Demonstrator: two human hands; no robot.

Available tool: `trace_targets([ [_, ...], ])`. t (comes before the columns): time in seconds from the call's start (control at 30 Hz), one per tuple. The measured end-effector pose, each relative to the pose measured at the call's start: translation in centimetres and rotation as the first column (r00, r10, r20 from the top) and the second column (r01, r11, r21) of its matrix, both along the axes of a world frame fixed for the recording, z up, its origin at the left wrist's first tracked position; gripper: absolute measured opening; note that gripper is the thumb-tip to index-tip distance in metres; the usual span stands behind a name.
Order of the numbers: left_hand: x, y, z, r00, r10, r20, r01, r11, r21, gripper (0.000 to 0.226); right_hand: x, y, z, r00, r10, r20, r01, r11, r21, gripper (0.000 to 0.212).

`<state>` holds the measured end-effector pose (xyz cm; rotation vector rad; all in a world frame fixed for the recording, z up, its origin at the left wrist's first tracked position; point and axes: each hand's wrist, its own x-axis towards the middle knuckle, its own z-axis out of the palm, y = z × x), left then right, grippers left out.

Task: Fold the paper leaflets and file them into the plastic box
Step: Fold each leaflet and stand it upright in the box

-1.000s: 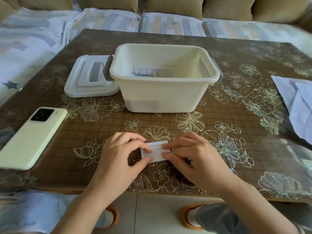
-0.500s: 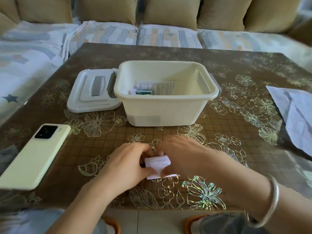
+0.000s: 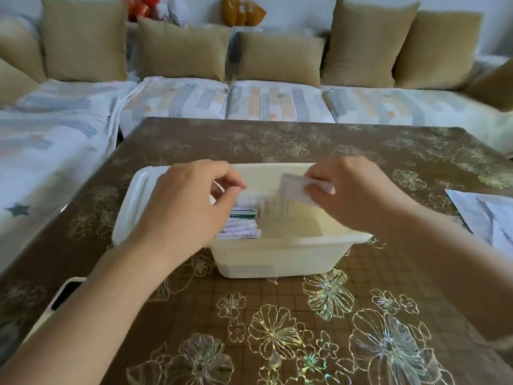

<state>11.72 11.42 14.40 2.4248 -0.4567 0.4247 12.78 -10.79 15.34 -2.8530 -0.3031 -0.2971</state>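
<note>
Floral table (image 3: 194, 301), sofa (image 3: 277, 101), maybe toys (image 3: 243, 13) behind

Two bare hands and forearms are all that shows of the person. The left hand (image 3: 183, 207) and the right hand (image 3: 358, 195) are slim, with long, slender fingers and smooth backs on which the knuckles stand out as low ridges. The left forearm (image 3: 91, 315) and the right forearm (image 3: 458, 268) are uncovered along their whole visible length, down to where the picture cuts them off. The fingertips are softened by blur, so the nails cannot be made out.
</note>
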Motion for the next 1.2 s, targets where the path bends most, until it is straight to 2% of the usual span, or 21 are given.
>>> trace_targets([
  [0.13, 3.8, -2.2, -1.1, 0.991, -0.048, -0.123, 0.079, 0.962, 0.261, 0.028, 3.8, 1.0, -3.1, 1.000, -0.025, -0.009, 0.021, 0.967, -0.252, 0.026],
  [0.23, 5.9, -3.7, -2.9, 0.964, -0.028, -0.265, 0.151, 0.877, 0.457, 0.034, 5.3, 1.5, -3.9, 0.999, 0.023, 0.024, -0.013, 0.941, -0.338, 0.026],
  [0.43, 7.4, -4.0, -4.0, 0.946, 0.032, -0.322, 0.181, 0.771, 0.610, 0.016, 6.5, 1.9, -4.7, 0.997, 0.064, -0.036, -0.073, 0.888, -0.454, 0.012],
  [0.57, 7.6, -3.9, -4.0, 0.943, 0.050, -0.330, 0.187, 0.741, 0.645, 0.015, 6.5, 2.5, -4.6, 0.997, 0.064, -0.031, -0.071, 0.828, -0.556, 0.009],
  [0.7, 7.4, -3.8, -4.2, 0.945, 0.046, -0.325, 0.192, 0.726, 0.660, 0.023, 6.6, 3.4, -4.6, 0.995, 0.083, -0.046, -0.094, 0.788, -0.608, 0.013],
  [0.83, 7.1, -3.8, -4.2, 0.955, 0.040, -0.295, 0.183, 0.703, 0.687, 0.015, 7.3, 4.3, -5.2, 0.993, 0.101, -0.058, -0.115, 0.809, -0.576, 0.014],
  [0.93, 6.9, -3.9, -3.6, 0.956, 0.034, -0.290, 0.184, 0.701, 0.689, 0.017, 7.9, 5.0, -5.7, 0.986, 0.148, -0.082, -0.169, 0.833, -0.527, 0.014],
  [1.0, 6.7, -3.8, -3.3, 0.964, 0.034, -0.264, 0.162, 0.712, 0.684, 0.012, 8.2, 5.3, -6.0, 0.975, 0.198, -0.096, -0.220, 0.846, -0.485, 0.017],
  [1.1, 6.8, -3.0, -2.4, 0.985, 0.034, -0.168, 0.085, 0.754, 0.651, 0.019, 8.6, 5.6, -6.6, 0.964, 0.240, -0.118, -0.267, 0.875, -0.403, 0.020],
  [1.2, 7.0, -1.1, -1.1, 0.998, 0.004, -0.066, 0.031, 0.859, 0.511, 0.032, 9.1, 5.9, -7.2, 0.962, 0.228, -0.148, -0.263, 0.916, -0.303, 0.015],
])
